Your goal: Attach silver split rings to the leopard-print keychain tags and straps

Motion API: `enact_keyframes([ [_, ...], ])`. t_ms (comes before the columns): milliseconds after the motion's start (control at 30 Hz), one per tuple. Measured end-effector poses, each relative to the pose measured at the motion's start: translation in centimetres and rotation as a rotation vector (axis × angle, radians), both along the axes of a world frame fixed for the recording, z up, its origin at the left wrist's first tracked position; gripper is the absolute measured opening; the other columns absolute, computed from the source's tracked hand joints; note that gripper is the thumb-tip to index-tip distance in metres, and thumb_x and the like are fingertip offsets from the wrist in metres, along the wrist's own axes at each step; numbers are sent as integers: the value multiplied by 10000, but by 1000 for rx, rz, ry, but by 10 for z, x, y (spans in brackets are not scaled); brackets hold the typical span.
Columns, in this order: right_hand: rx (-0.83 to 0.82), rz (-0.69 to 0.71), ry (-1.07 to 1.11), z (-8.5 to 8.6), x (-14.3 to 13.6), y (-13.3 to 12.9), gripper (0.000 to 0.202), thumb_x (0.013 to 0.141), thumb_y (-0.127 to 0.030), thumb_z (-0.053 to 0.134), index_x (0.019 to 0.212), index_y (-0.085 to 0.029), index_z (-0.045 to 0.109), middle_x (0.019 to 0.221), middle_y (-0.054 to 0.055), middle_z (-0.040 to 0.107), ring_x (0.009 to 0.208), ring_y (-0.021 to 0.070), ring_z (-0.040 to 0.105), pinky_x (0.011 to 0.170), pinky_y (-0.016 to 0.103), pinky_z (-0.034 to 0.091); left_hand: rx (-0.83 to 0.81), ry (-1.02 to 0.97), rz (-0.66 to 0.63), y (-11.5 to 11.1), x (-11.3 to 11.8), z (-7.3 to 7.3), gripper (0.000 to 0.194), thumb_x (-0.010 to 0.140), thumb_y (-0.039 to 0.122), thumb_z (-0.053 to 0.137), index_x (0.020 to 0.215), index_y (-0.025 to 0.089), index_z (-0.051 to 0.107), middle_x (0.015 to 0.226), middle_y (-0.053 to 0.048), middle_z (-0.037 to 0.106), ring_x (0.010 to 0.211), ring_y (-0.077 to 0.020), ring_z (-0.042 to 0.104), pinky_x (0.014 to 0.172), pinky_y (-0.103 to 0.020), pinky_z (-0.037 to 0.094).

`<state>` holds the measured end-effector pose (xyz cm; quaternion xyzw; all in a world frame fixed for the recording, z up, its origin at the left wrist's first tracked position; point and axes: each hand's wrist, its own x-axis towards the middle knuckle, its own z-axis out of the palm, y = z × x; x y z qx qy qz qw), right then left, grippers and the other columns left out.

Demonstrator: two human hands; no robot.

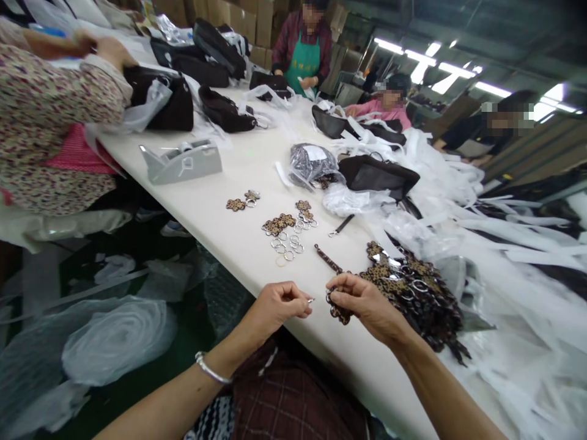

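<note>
My left hand (285, 302) is closed in a pinch over the table's near edge, a small silvery metal piece showing at its fingertips. Just right of it, my right hand (362, 300) grips a leopard-patterned flower charm (339, 313) with a metal ring at its top. Beyond my hands lie several loose metal rings (288, 244) beside a small stack of flower charms (277, 225). A beaded strap (327, 259) extends toward a large pile of leopard-patterned charms (413, 287) at the right. A short black strap with a clasp (342, 225) rests farther back.
A grey tape dispenser (183, 162) stands near the left edge of the white table (247, 159). Dark bags (378, 176) and white wrapping strips lie farther back. A person in a floral top (55, 122) works at the left; others are across the table.
</note>
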<state>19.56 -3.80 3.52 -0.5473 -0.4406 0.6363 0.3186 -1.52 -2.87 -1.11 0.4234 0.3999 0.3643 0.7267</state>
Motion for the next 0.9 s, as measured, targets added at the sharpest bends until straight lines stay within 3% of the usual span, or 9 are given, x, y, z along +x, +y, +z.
enact_keyframes([
  [167, -50, 10, -86, 13, 13, -21, 287, 741, -360, 788, 914, -183, 642, 665, -23, 625, 573, 122, 614, 483, 214, 455, -8, -45, -111, -6, 25, -8, 70, 698, 187, 688, 666, 138, 650, 772, -58, 722, 779, -176, 676, 762, -288, 501],
  [267, -55, 28, -145, 18, 14, -27, 247, 768, -353, 761, 904, -181, 645, 663, -11, 644, 582, 118, 616, 487, 200, 435, 19, -48, -143, -8, 31, -7, 60, 710, 180, 679, 685, 134, 651, 850, -68, 732, 753, -152, 659, 743, -268, 490],
  [500, 18, 80, -274, 24, 1, -31, 150, 791, -300, 712, 859, -174, 666, 641, -2, 656, 571, 100, 562, 522, 206, 424, 120, 64, -126, -11, 28, 5, 60, 742, 172, 644, 705, 130, 666, 888, -73, 738, 802, -164, 653, 724, -245, 467],
  [900, 300, 186, -580, 21, -10, -23, 68, 824, -215, 639, 847, -206, 702, 721, -5, 676, 648, 129, 600, 620, 250, 456, 274, 161, -52, -14, 20, 2, 93, 780, 159, 602, 705, 157, 657, 853, -36, 721, 790, -146, 644, 682, -214, 452],
])
